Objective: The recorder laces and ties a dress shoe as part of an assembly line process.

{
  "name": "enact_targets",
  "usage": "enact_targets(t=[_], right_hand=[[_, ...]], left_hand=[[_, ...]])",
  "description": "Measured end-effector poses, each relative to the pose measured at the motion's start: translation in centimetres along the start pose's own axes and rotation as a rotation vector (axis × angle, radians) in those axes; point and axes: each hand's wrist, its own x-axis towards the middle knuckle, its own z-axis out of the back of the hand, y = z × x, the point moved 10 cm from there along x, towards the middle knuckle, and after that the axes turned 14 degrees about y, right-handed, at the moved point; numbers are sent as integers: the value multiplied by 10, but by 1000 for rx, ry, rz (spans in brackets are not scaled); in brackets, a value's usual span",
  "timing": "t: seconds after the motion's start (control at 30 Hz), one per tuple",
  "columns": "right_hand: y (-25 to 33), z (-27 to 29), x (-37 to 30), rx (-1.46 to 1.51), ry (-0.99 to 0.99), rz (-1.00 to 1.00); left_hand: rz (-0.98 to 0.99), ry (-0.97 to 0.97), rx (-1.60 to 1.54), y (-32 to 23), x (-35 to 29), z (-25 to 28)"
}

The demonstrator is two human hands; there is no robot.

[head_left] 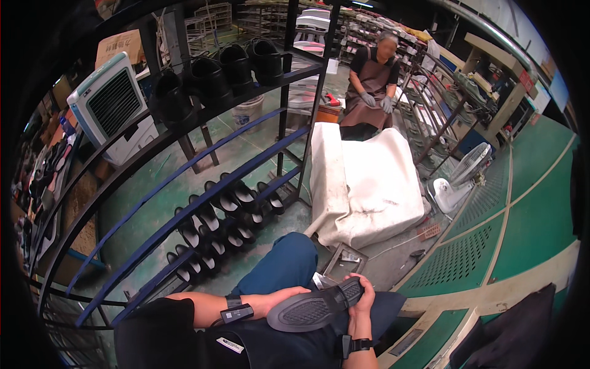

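Observation:
A black shoe (307, 311) lies across my lap with its patterned sole turned up toward me and its toe pointing left. My left hand (276, 299) grips it along the far side near the front, the fingers mostly hidden beneath. Around the heel, at the right end, my right hand (364, 296) is closed, its fingers curled over the edge. Both wrists carry black straps, and a small dark device (237, 313) sits on the left one. Beneath the shoe is dark cloth over my lap, and my blue trouser knee (289, 261) rises behind it.
A dark metal rack (227, 152) curves along the left, with black shoes (212, 77) on top and several more (215, 215) below. Ahead stands a block draped in white cloth (381, 184); a person in a brown apron (372, 80) sits beyond. Green machine panels (473, 258) and a fan (458, 178) stand right.

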Motion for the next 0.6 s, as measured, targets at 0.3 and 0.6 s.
enact_targets(t=[0.3,0.6], right_hand=[[33,-44,-20,-196,3,286],[48,-54,-25,-159,-90,287]], left_hand=[[151,114,76,26,-25,-29],[186,211,105,27,-27,-45]])
